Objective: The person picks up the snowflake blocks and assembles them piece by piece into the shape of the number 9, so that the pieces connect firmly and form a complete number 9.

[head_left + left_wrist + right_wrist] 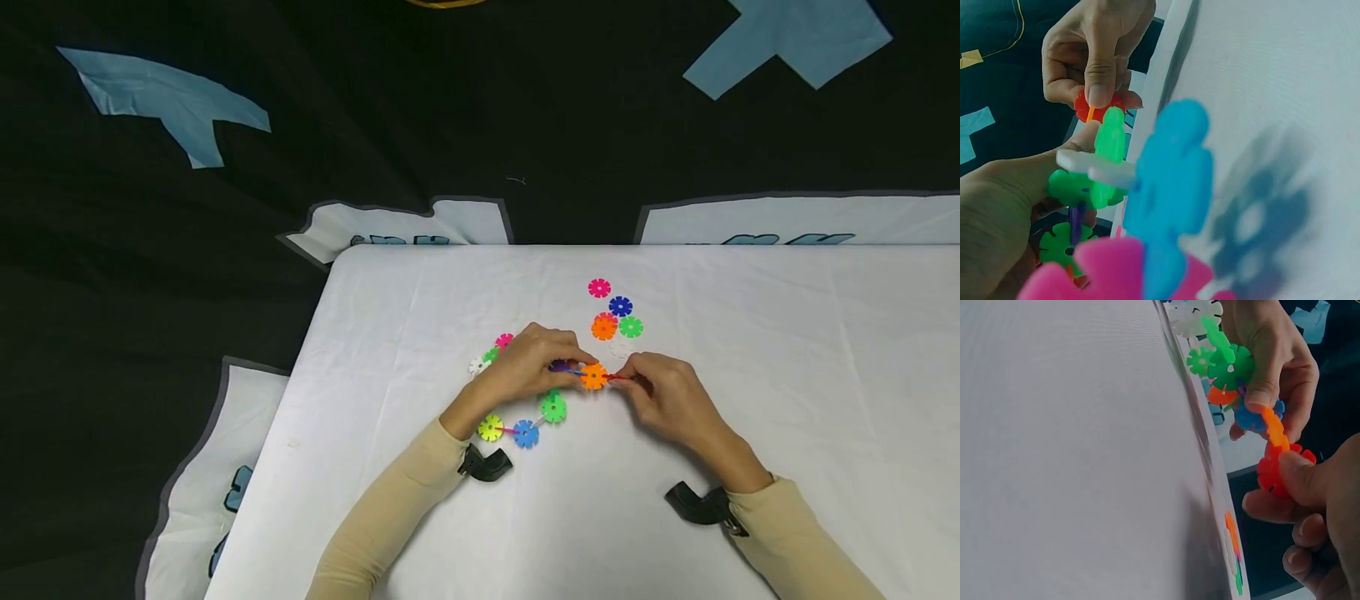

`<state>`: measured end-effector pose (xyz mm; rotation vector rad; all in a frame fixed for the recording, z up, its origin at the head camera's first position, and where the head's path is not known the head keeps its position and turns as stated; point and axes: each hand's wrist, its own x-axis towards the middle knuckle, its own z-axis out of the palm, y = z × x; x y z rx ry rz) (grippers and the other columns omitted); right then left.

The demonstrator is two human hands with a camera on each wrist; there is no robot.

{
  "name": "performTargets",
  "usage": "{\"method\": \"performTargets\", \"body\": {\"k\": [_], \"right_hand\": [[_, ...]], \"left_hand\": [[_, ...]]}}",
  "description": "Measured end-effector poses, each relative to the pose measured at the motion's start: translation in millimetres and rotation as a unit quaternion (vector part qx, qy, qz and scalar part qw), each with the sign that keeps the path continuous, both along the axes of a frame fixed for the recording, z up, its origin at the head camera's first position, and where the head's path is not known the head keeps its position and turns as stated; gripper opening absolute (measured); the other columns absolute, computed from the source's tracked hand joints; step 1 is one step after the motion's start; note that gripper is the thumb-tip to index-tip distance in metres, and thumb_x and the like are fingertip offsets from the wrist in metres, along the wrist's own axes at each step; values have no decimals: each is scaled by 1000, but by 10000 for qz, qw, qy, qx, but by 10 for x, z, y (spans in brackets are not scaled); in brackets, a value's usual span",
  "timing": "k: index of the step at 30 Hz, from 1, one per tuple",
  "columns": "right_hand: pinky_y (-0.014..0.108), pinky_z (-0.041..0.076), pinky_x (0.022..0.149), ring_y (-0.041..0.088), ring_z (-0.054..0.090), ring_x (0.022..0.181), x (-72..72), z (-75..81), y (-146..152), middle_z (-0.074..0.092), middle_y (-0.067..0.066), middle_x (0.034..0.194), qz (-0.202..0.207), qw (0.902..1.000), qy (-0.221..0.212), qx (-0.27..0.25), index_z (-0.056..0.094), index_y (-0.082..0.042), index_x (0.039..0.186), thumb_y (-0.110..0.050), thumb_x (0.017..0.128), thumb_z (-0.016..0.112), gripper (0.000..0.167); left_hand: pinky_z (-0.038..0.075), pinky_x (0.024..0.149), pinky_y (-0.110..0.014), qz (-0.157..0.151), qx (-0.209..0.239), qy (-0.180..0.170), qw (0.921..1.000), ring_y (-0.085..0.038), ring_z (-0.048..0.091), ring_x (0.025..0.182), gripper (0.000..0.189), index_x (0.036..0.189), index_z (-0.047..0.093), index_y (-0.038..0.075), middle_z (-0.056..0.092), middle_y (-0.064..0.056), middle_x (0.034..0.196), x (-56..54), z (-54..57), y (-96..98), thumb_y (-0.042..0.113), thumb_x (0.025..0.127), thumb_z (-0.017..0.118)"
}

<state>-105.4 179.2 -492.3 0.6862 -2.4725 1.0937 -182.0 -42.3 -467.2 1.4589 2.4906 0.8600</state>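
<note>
My left hand (534, 363) pinches a blue notched disc (1250, 419) in a linked chain of colored flower-shaped discs. An orange disc (595, 377) is slotted onto that blue one, between my two hands. On its other side my right hand (667, 398) pinches a red disc (1269, 474) between thumb and forefinger; it meets the orange disc's edge. The chain curves below my left hand through a green disc (553, 408), a light blue disc (526, 434) and a yellow disc (491, 428). Part of it is hidden behind the hand.
Loose discs lie beyond my hands: a pink disc (599, 288), a dark blue disc (620, 307), an orange one (603, 327) over a pink one, and a green one (631, 327). A white cloth (787, 400) covers the table, with a dark patterned backdrop (420, 108) behind.
</note>
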Motion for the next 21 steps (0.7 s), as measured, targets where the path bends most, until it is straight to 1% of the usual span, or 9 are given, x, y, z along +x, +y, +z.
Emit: {"method": "performTargets", "body": {"k": [3, 6, 10, 14, 16, 21], "right_hand": [[12, 31, 51, 1, 37, 56, 2, -22, -2, 54, -5, 62, 124, 9999, 38, 45, 64, -7, 71, 7, 70, 82, 22], [14, 33, 50, 1, 38, 56, 2, -40, -3, 55, -5, 63, 180, 9997, -94, 121, 63, -7, 71, 6, 72, 81, 22], [17, 36, 51, 2, 40, 57, -14, -14, 2, 58, -6, 66, 166, 9986, -476, 183, 66, -10, 75, 1, 74, 82, 19], [19, 39, 54, 2, 42, 61, -26, 21, 81, 63, -7, 73, 183, 9957, -879, 242, 70, -12, 87, -3, 77, 81, 17], [19, 38, 54, 4, 43, 61, -44, 31, 142, 63, -6, 75, 94, 9939, -1051, 311, 70, -10, 93, -4, 79, 80, 19], [21, 38, 56, 11, 45, 65, -154, 31, 281, 59, -1, 78, -394, 9882, -1344, 625, 68, -5, 102, -5, 82, 78, 22]], "left_hand": [[31, 74, -22, 38, -188, 108, 9998, -6, 49, 70, 28, 109, 76, 16, 57, 7, 79, 18, -9, 14, 30, 84, 78], [31, 74, -23, 38, -335, 90, 9994, -7, 50, 70, 28, 109, 76, 17, 57, 7, 78, 27, -13, 19, 30, 85, 77], [32, 71, -21, 39, -300, -7, 9995, -8, 49, 68, 28, 108, 76, 15, 58, 6, 78, 0, -3, -12, 28, 84, 78], [34, 71, -20, 59, -317, -38, 9995, -6, 50, 70, 29, 109, 75, 15, 60, 6, 80, -24, 1, -28, 28, 83, 79], [34, 72, -21, 103, -363, -43, 9993, -6, 50, 71, 30, 111, 75, 16, 62, 6, 81, -29, 8, -35, 29, 83, 79], [35, 71, -23, 230, -509, -104, 9984, -5, 50, 72, 37, 113, 73, 16, 62, 6, 82, -43, 12, -53, 33, 81, 81]]}}
